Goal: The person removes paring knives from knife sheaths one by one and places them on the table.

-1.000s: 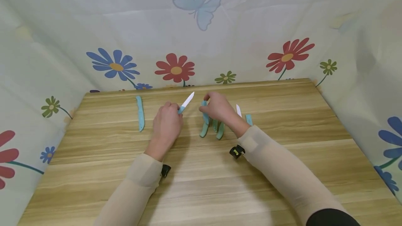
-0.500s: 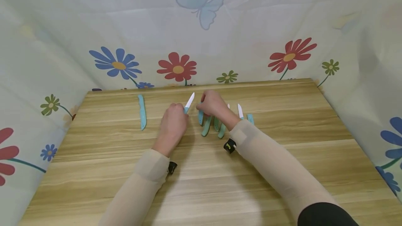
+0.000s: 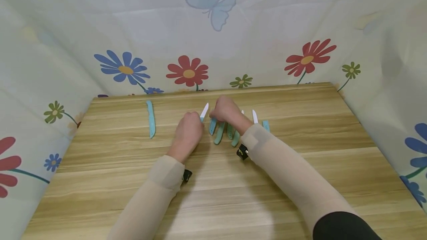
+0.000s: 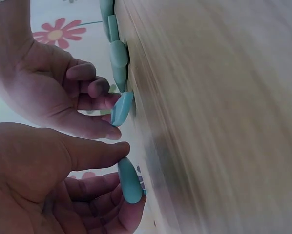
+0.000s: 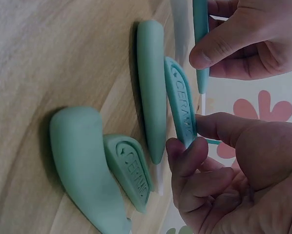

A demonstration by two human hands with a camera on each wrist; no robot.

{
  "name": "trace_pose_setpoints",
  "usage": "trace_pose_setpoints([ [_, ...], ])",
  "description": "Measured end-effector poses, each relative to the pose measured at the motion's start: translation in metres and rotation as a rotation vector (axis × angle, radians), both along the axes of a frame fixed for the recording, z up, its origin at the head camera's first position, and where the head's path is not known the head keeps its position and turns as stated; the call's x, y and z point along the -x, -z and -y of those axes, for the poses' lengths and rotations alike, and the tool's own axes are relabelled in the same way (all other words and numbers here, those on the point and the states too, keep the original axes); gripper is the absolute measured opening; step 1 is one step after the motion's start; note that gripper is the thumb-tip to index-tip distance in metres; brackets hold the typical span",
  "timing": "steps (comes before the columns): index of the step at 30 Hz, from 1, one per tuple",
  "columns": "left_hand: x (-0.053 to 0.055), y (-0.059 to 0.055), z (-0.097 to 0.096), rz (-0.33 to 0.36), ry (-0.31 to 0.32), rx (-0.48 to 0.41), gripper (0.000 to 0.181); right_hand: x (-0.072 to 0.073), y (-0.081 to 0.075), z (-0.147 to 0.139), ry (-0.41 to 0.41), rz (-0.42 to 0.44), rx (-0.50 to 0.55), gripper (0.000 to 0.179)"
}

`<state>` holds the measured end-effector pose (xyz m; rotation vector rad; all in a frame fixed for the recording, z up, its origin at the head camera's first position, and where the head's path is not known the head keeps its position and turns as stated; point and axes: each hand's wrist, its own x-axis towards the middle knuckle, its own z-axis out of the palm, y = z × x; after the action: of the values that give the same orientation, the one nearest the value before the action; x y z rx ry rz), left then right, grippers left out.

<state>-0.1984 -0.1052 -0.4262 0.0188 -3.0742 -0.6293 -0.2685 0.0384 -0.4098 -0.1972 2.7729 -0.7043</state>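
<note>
In the head view my left hand point(image 3: 187, 132) holds a knife point(image 3: 205, 111) with a white blade pointing away from me. Its light-blue handle point(image 4: 130, 183) sits between thumb and fingers in the left wrist view. My right hand point(image 3: 227, 109) pinches a light-blue blade cover point(image 5: 179, 102) by one end, embossed lettering facing the right wrist camera. The cover stands close to the table, left of a green knife handle point(image 5: 151, 87). Knife and cover are apart, side by side. A green blade cover point(image 5: 129, 168) and a second green handle point(image 5: 85, 165) lie to the right.
A long light-blue piece, apparently a covered knife point(image 3: 151, 119), lies alone at the left of the wooden table point(image 3: 213, 195). Right of my right wrist lie another white blade point(image 3: 255, 116) and a blue cover point(image 3: 265, 125). A flowered curtain point(image 3: 260, 29) encloses the table.
My right hand has shifted slightly left, bringing the blue cover down beside the green handles. My left hand has moved right with the knife, closer to the cover.
</note>
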Motion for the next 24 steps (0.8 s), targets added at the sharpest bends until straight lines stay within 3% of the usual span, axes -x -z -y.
trace_pose_setpoints([
  [13, 0.007, 0.004, -0.005, 0.095, 0.007, -0.026, 0.015, -0.003, 0.003, 0.005, 0.015, 0.023, -0.056, 0.028],
  [14, 0.015, 0.017, 0.000, 0.083, 0.017, -0.033, 0.016, -0.004, 0.004, 0.005, 0.017, 0.019, -0.052, 0.027],
  [16, 0.016, 0.017, 0.000, 0.093, 0.020, -0.029, 0.016, -0.005, 0.004, 0.006, 0.020, 0.013, -0.047, 0.024],
  [20, 0.015, 0.016, -0.003, 0.091, 0.032, -0.009, 0.018, -0.006, 0.005, 0.005, 0.018, 0.018, -0.043, 0.022],
  [21, 0.008, 0.003, -0.008, 0.107, 0.027, 0.004, 0.018, -0.006, 0.006, 0.005, 0.018, 0.022, -0.041, 0.021],
  [24, 0.007, 0.002, -0.010, 0.099, 0.032, 0.021, 0.018, -0.005, 0.006, 0.005, 0.013, 0.026, -0.042, 0.019],
])
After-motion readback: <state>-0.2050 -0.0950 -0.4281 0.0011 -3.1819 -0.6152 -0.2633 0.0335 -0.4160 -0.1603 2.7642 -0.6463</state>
